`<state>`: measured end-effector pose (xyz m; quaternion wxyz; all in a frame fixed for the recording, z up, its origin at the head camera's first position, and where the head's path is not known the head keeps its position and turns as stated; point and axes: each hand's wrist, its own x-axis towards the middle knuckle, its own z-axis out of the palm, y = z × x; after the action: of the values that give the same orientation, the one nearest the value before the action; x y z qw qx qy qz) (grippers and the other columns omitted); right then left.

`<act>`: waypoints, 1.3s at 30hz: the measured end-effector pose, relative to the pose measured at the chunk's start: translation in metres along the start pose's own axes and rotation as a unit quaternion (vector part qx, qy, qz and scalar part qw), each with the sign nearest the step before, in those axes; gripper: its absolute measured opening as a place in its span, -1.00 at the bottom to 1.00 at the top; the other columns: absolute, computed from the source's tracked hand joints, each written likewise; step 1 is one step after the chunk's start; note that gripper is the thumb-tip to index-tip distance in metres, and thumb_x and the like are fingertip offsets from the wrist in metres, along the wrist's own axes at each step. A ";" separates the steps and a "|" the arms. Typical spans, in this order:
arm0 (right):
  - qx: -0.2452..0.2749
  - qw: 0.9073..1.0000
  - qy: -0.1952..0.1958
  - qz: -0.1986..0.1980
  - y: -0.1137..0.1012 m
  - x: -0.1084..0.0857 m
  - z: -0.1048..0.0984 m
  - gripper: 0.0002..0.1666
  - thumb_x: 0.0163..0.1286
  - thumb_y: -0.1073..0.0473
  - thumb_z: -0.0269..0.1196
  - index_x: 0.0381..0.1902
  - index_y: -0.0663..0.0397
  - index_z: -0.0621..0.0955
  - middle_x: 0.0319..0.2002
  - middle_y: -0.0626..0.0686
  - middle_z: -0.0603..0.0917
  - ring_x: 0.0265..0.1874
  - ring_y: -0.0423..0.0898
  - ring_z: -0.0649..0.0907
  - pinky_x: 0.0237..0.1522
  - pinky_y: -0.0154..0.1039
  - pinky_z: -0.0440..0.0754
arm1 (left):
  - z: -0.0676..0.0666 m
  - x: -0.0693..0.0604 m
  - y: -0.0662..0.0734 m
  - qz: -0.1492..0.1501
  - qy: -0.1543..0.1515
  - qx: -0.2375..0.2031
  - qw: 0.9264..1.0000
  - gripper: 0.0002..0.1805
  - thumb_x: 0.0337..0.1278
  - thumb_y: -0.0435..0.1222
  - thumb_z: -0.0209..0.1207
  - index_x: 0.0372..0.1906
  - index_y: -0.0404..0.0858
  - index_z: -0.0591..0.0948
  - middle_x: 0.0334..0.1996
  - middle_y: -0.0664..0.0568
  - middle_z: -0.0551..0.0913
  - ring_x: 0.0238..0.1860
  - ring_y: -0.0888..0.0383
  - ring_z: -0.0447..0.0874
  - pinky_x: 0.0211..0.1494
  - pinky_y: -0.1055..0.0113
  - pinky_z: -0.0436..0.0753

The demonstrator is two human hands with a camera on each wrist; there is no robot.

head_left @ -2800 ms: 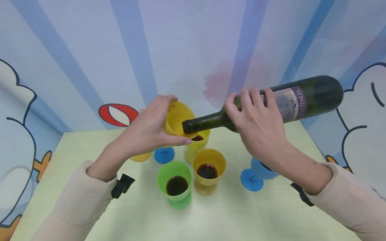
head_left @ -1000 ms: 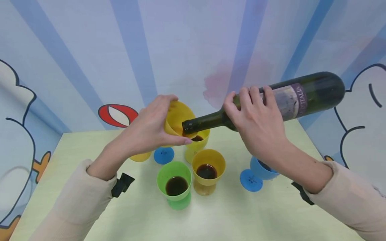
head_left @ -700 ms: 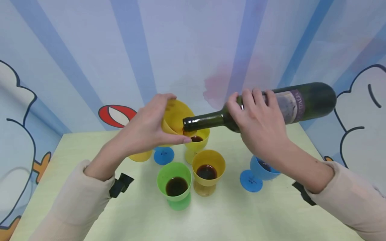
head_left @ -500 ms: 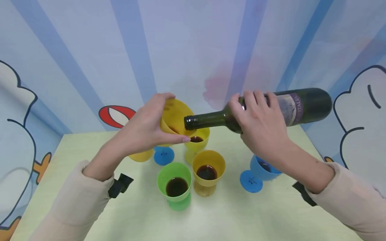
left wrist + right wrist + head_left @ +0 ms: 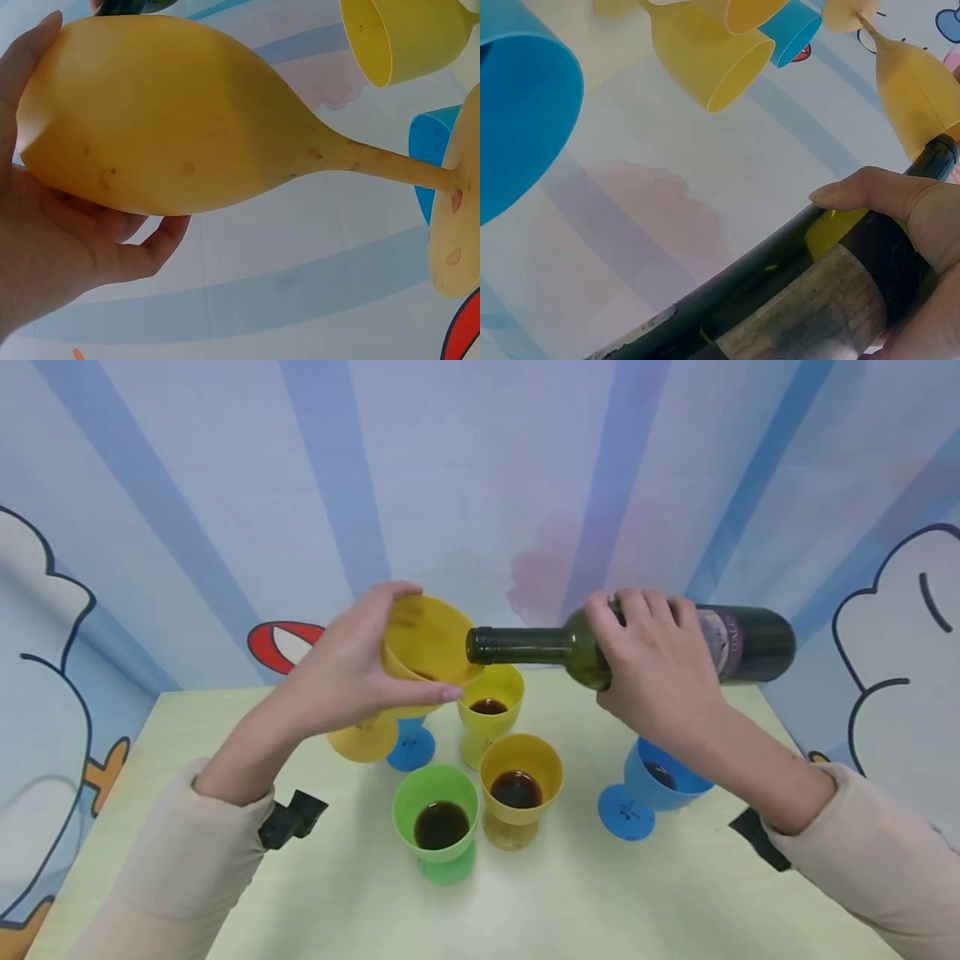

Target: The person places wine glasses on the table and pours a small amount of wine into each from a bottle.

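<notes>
My left hand (image 5: 341, 668) holds a tilted orange-yellow plastic goblet (image 5: 431, 635) by its bowl, above the table; a little dark liquid shows low inside. In the left wrist view, thumb and fingers curl around the goblet (image 5: 165, 105), and its stem points right. My right hand (image 5: 660, 668) grips a green glass wine bottle (image 5: 525, 646), lying nearly level. The bottle's mouth is at the goblet's right rim, and no stream shows. The right wrist view has the bottle (image 5: 780, 300) and its worn label, with the thumb across the glass.
On the pale table (image 5: 525, 910) stand a yellow goblet (image 5: 483, 723), an orange one (image 5: 517, 812), a green one (image 5: 444, 853) and a blue one (image 5: 651, 795), each with dark liquid. Another blue goblet (image 5: 410, 749) is mostly hidden behind the held one. A striped cartoon backdrop (image 5: 472, 485) rises behind.
The bottle's base has come down, levelling it, and its mouth has drawn back right from inside the goblet to the rim. My left hand has shifted the goblet slightly left and up.
</notes>
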<state>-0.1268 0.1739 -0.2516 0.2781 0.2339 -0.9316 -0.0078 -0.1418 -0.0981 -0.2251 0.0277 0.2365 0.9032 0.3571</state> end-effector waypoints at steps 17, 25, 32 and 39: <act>0.092 0.990 -0.053 0.095 0.036 -0.009 0.003 -0.18 -0.27 0.30 0.47 0.00 0.29 0.33 -0.05 0.36 0.42 -0.07 0.30 0.40 -0.08 0.27 0.29 | -0.021 -0.023 -0.029 -0.083 0.059 -0.008 0.995 0.08 -0.28 0.11 0.37 0.35 -0.20 0.08 0.21 -0.08 0.28 0.02 -0.04 0.35 0.02 0.03 0.41; 0.162 0.970 -0.052 0.175 0.071 -0.027 0.011 -0.13 -0.22 0.33 0.41 0.08 0.44 0.27 -0.18 0.40 0.41 -0.22 0.30 0.40 -0.22 0.25 0.31 | -0.023 -0.042 -0.066 -0.111 0.064 -0.032 0.991 0.03 -0.15 0.00 0.34 0.35 -0.29 0.02 0.22 -0.21 0.23 0.04 -0.16 0.31 -0.03 -0.05 0.41; 0.241 0.928 -0.074 0.276 0.102 -0.051 0.022 0.01 -0.07 0.26 0.40 0.24 0.44 0.10 -0.05 0.44 0.34 -0.15 0.35 0.38 -0.28 0.26 0.37 | -0.015 -0.056 -0.107 -0.153 0.073 -0.024 0.985 0.06 -0.12 0.02 0.32 0.34 -0.38 -0.02 0.20 -0.30 0.20 0.07 -0.23 0.24 0.00 -0.13 0.39; 0.252 0.893 -0.094 0.362 0.122 -0.078 0.037 0.09 0.05 0.00 0.37 0.31 0.37 0.01 0.05 0.48 0.29 -0.06 0.39 0.37 -0.22 0.33 0.36 | -0.001 -0.070 -0.136 -0.170 0.078 -0.036 0.982 0.01 -0.09 -0.01 0.31 0.29 -0.45 0.01 0.15 -0.33 0.22 0.04 -0.23 0.26 -0.05 -0.10 0.44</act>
<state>-0.1417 0.3124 -0.3050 0.1040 -0.0586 -0.9444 0.3064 -0.1356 -0.2160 -0.3222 0.0265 0.0498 0.9161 0.3970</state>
